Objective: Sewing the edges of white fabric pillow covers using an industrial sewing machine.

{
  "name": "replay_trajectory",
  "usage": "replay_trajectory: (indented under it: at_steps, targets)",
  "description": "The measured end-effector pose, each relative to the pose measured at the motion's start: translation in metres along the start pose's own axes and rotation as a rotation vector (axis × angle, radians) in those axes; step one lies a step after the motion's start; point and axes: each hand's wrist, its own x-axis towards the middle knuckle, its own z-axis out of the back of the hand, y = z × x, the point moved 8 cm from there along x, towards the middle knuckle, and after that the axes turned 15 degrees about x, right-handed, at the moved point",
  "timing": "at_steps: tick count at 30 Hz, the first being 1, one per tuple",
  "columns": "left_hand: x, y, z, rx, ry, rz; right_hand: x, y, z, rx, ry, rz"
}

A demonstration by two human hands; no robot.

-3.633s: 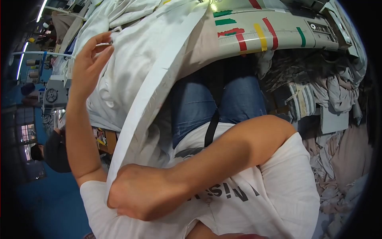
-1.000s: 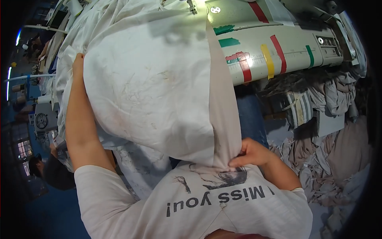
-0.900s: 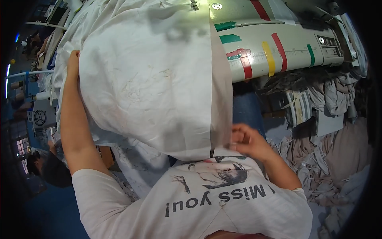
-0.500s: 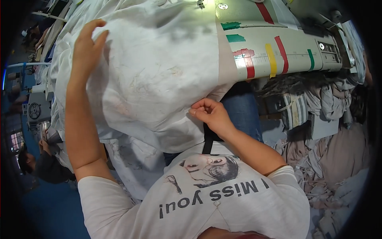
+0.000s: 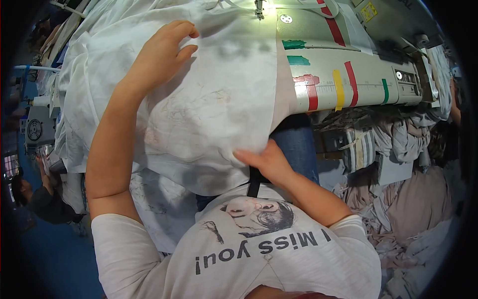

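Note:
A large white cloth [image 5: 199, 114] with faint smudges and line marks spreads over the sewing table and hangs down over my lap. Its right edge runs along the pale machine bed [image 5: 323, 89]. My right hand [image 5: 271, 162] grips the near right edge, thumb on top and fingers hidden beneath the cloth. Over the upper left part is my left hand [image 5: 164, 55], thumb and fingers apart with nothing between them; whether it touches the cloth I cannot tell. Beyond both hands, under a bright lamp, stands the sewing machine's presser foot [image 5: 259, 10].
Red, yellow and green tape strips [image 5: 338, 89] mark the machine bed. A dark machine body [image 5: 398, 22] rises at the upper right. Piled beige fabric [image 5: 418, 199] and a striped bundle [image 5: 359, 149] lie at the right. At far left another person [image 5: 45, 199] works beside a grey fan-vented box [image 5: 40, 127].
My left hand has moved right across the cloth, toward the presser foot. My right hand has gone from a pinch at the edge to a grip with its fingers under the cloth, slightly nearer me.

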Motion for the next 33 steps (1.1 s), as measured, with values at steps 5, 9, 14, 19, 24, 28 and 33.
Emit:
replay_trajectory:
  at_steps: [5, 9, 14, 19, 24, 28, 33]
  targets:
    - [-0.007, -0.003, -0.002, 0.06, 0.035, -0.076, -0.092, 0.06, -0.007, -0.424, 0.281, -0.01]
    - [-0.019, -0.013, -0.007, 0.094, 0.264, -0.039, -0.124, 0.083, -0.005, -0.3, 0.537, 0.24]
    - [-0.033, -0.023, -0.007, 0.074, 0.231, -0.024, -0.075, 0.031, 0.063, -0.308, 0.012, 0.122]
    - [-0.034, -0.024, -0.006, 0.059, 0.219, -0.018, -0.011, 0.014, 0.051, -0.344, -0.256, 0.256]
    - [-0.042, -0.023, -0.005, 0.01, 0.216, 0.013, -0.006, -0.015, 0.029, 0.006, -0.142, 0.079]
    - [-0.042, -0.025, -0.006, 0.021, 0.218, 0.011, -0.029, -0.019, 0.044, -0.175, -0.216, 0.126]
    - [-0.039, -0.027, -0.005, 0.008, 0.174, -0.001, -0.057, 0.04, 0.04, -0.75, -0.347, 0.765]
